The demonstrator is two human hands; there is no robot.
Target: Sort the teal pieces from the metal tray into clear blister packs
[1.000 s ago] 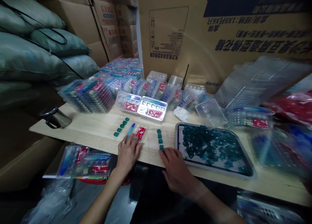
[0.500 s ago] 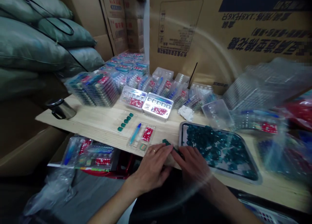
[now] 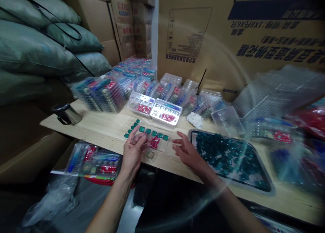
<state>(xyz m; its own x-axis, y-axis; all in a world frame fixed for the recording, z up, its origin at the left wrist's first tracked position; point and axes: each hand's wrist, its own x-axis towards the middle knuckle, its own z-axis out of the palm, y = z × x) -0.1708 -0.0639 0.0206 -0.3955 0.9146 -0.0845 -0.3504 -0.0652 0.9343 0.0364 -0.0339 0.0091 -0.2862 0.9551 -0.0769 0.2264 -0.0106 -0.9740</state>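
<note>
My left hand pinches the left end of a clear blister tray, which carries a row of green square gems. That tray lies over a second clear tray holding a red packet. My right hand hovers at the tray's right end with its fingers spread and nothing in them. Just beyond my left hand, another short row of green gems sits on the wooden table. Right of my right hand stands a metal tray heaped with loose green gems.
Two closed packs lie behind the hands, with stacks of filled packs at the back left. A metal mug stands at the table's left end. Empty clear trays pile at the right. Cardboard boxes wall the back.
Both hands left the table's front edge, where they met over the gem-row tray. That tray now lies over the red-packet tray, and my right hand has opened.
</note>
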